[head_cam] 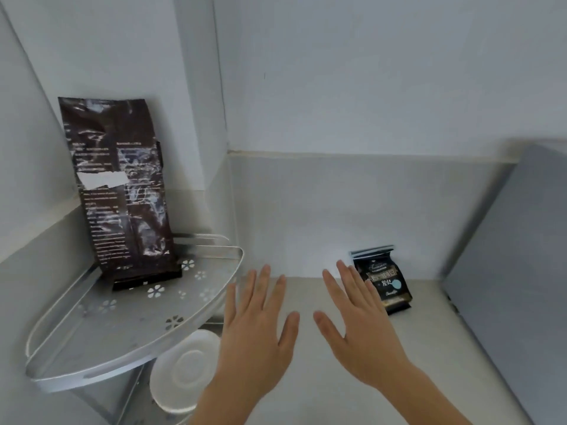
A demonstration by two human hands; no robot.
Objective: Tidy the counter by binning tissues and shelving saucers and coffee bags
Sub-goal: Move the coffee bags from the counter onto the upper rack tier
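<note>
A tall dark brown coffee bag (119,191) stands upright on the upper tier of a metal corner shelf (92,357), leaning against the left wall. A white saucer (187,369) lies on the lower tier beneath it. A small black coffee bag (385,280) stands on the counter against the back wall. My left hand (254,329) hovers open over the counter, just right of the shelf's rim. My right hand (365,326) is open too, its fingertips just left of the small black bag, not touching it. Both hands hold nothing.
The pale counter (306,394) runs to a tiled back wall (337,210). A large grey panel (515,271) stands along the right side. The shelf fills the left corner.
</note>
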